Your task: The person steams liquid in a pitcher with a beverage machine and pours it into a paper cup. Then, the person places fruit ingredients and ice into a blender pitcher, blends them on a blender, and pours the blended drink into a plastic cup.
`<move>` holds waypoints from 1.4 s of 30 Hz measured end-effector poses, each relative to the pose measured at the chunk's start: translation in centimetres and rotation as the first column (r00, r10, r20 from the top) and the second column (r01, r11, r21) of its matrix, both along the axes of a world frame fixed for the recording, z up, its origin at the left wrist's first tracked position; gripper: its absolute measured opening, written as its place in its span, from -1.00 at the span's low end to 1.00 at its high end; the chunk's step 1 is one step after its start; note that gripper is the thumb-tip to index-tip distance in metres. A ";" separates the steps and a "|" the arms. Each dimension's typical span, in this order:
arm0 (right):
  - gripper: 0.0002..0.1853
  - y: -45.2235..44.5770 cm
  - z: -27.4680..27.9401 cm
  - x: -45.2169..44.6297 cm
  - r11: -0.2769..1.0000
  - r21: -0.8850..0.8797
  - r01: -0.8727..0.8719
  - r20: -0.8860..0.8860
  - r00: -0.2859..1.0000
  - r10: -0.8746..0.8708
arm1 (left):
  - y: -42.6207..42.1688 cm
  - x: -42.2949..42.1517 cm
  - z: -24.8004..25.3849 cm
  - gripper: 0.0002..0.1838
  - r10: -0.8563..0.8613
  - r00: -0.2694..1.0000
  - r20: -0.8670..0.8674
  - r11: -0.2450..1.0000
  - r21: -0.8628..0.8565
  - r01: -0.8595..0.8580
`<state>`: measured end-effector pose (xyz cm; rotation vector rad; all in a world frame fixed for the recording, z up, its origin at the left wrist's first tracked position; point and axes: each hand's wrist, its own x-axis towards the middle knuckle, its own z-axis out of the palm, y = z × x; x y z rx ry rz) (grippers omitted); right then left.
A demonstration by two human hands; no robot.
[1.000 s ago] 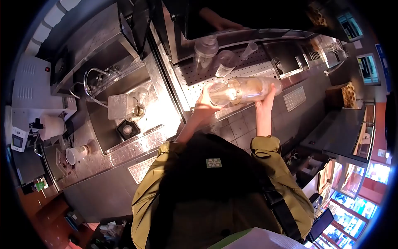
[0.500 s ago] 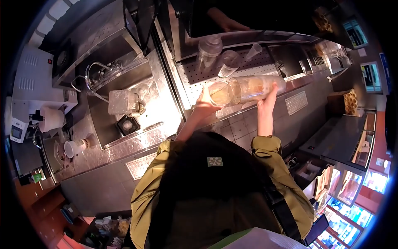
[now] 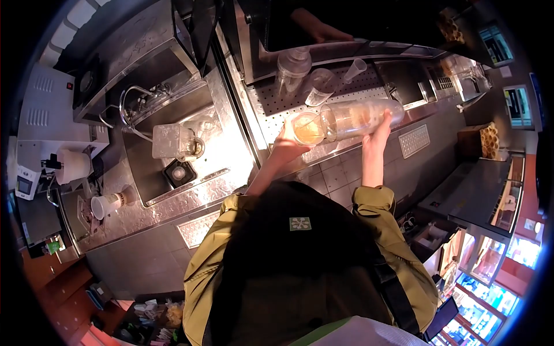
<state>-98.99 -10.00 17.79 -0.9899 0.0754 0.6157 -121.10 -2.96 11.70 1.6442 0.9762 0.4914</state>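
Observation:
My left hand (image 3: 285,147) is closed around a clear cup (image 3: 308,129), and a pale orange liquid shows in it. My right hand (image 3: 377,137) grips a tall clear shaker (image 3: 353,120), tipped almost level with its mouth at the cup's rim. Some pale liquid is inside the shaker. Both are over the front edge of a perforated metal drip tray (image 3: 266,105). Behind them on that tray stand a large clear lidded jar (image 3: 293,68), a clear measuring jug (image 3: 321,86) and a small clear cup (image 3: 354,70).
To the left, a sink (image 3: 144,173) with a tap (image 3: 124,104) holds a clear blender jug (image 3: 173,142) and a small black square base (image 3: 180,173). White cups (image 3: 105,206) lie on the counter beside it. A recessed metal well (image 3: 404,83) is at the right.
More orange liquid shows in the cup in my left hand, and less in the shaker. My right hand and the shaker have shifted slightly to the right.

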 end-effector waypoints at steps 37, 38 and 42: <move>-0.49 -0.9 -6.4 0.3 0.966 0.166 -0.197 -0.432 0.866 0.251 | 2.4 -2.2 6.1 0.06 -0.227 0.972 -0.067 0.865 0.445 0.233; -0.47 -1.5 -7.2 -0.2 0.962 0.186 -0.200 -0.473 0.840 0.266 | 2.7 -1.8 6.6 0.06 -0.277 0.952 -0.133 0.828 0.470 0.307; -0.45 -3.4 -9.1 -0.9 0.964 0.232 -0.128 -0.657 0.711 0.253 | 3.3 0.0 9.0 -0.02 -0.454 0.773 -0.443 0.596 0.493 0.633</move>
